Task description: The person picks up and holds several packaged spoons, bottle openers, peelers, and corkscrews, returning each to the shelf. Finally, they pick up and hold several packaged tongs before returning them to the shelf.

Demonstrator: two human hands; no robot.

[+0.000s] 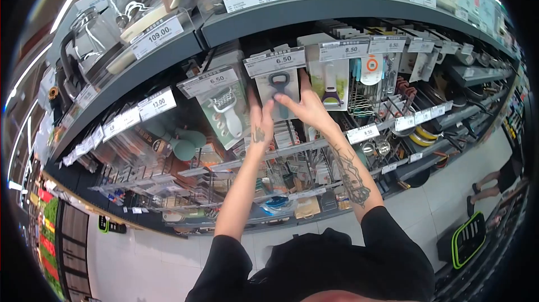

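A flat carded pack [285,112] hangs under a 6.50 price tag [275,61]. On its front is a dark blue-grey tool with a looped head, like a bottle opener [279,79]. My left hand [260,119] grips the pack's left edge, fingers pointing up along its side. My right hand [307,105] holds the right edge, its thumb lying across the front and its other fingers partly hidden behind. To the left hangs a pack with a white scaler-like tool [227,112]. Just right is a pack with a white and purple peeler [332,85].
Above, a dark shelf edge [348,12] carries glass kettles [95,38] and price tags. More hooks with packaged utensils [387,77] and pans [424,133] run right. Lower rails [230,161] hold small goods. On the floor at right are a person's legs [487,184] and a green-rimmed basket [469,240].
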